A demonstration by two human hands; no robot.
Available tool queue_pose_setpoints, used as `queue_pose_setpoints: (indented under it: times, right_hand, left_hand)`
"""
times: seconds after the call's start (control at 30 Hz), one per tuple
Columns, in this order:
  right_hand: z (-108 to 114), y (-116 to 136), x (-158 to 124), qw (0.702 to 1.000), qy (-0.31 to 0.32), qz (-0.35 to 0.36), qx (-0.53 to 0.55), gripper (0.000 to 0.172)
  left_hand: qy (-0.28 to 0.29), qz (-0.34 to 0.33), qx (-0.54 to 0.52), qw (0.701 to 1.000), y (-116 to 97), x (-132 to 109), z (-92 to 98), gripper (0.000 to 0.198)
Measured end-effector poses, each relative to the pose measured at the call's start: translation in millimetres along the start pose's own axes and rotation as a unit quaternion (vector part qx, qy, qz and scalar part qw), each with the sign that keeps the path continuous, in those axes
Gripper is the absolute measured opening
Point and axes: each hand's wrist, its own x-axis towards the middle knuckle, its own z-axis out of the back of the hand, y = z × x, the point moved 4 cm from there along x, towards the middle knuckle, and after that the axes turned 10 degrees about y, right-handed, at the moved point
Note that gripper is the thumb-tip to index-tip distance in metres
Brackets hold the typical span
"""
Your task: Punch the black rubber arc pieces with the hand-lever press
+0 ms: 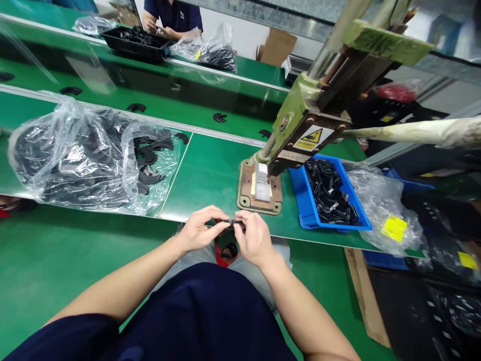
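My left hand (200, 229) and my right hand (254, 236) meet just in front of the table's near edge. Together they pinch a small thin black plastic part (230, 221) by its two ends. Both hands have their fingers closed on it. Right behind them stands a green hand press (300, 108) with a rusty base plate (248, 186) and a pale fixture (262, 184) on it. To the right of the base, a blue bin (300, 198) holds several small black parts.
A clear bag of black curved parts (80, 153) lies at left on the green table (210, 173). Another crumpled bag with a yellow label (394, 226) sits right of the bin. The press handle (413, 132) juts right. A person (171, 17) works at a black tray (137, 42) across the conveyor.
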Motion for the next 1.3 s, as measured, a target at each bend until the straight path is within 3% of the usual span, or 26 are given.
queue_pose_setpoints:
  times: [0.1, 0.27, 0.37, 0.43, 0.53, 0.63, 0.7, 0.77, 0.87, 0.93, 1.0, 1.13, 1.3]
  right_hand:
    - [1, -1, -2, 1.000, 0.004, 0.002, 0.007, 0.016]
    - [2, -3, -3, 1.000, 0.001, 0.011, 0.021, 0.016]
    - [4, -4, -2, 0.999, 0.004, 0.033, 0.013, 0.018]
    - [6, -4, -1, 0.998, 0.011, 0.056, 0.002, 0.018]
    - [13, -4, 0, 0.996, 0.036, 0.086, -0.005, 0.020]
    - [27, -10, -2, 0.996, 0.031, 0.076, 0.017, 0.023]
    - [44, -20, -7, 0.998, -0.021, 0.031, 0.042, 0.022]
    - [63, -33, -15, 0.993, -0.094, -0.036, 0.066, 0.017]
    - [91, -54, -27, 0.967, -0.186, -0.124, 0.121, 0.014]
    - [106, -66, -31, 0.947, -0.229, -0.153, 0.166, 0.015]
    - [121, -77, -29, 0.928, -0.267, -0.164, 0.204, 0.016]
    - [162, -94, -15, 0.903, -0.350, -0.131, 0.210, 0.023]
    - [234, -84, 22, 0.915, -0.386, 0.024, 0.117, 0.059]
  left_hand:
    - [0.002, 0.034, -0.006, 0.999, -1, 0, 0.9, 0.018]
    - [0.006, 0.040, -0.023, 0.999, -3, -1, 2.2, 0.016]
    - [0.034, 0.093, -0.084, 0.991, 2, -1, -1.2, 0.021]
    - [0.069, 0.161, -0.164, 0.971, 7, 1, -6.3, 0.027]
    - [0.149, 0.239, -0.282, 0.917, 10, 6, -16.9, 0.034]
    - [0.204, 0.250, -0.360, 0.875, 10, 16, -23.8, 0.038]
    - [0.202, 0.230, -0.371, 0.877, 14, 29, -24.1, 0.043]
    - [0.173, 0.200, -0.337, 0.904, 25, 49, -22.0, 0.049]
    - [0.081, 0.146, -0.240, 0.956, 48, 88, -17.0, 0.038]
    - [0.030, 0.119, -0.162, 0.979, 61, 114, -16.8, 0.030]
    - [0.014, 0.106, -0.080, 0.991, 69, 137, -20.7, 0.022]
    - [0.070, 0.060, 0.066, 0.994, 69, 166, -35.9, 0.011]
    - [0.130, -0.035, 0.170, 0.976, 61, 178, -50.2, 0.015]
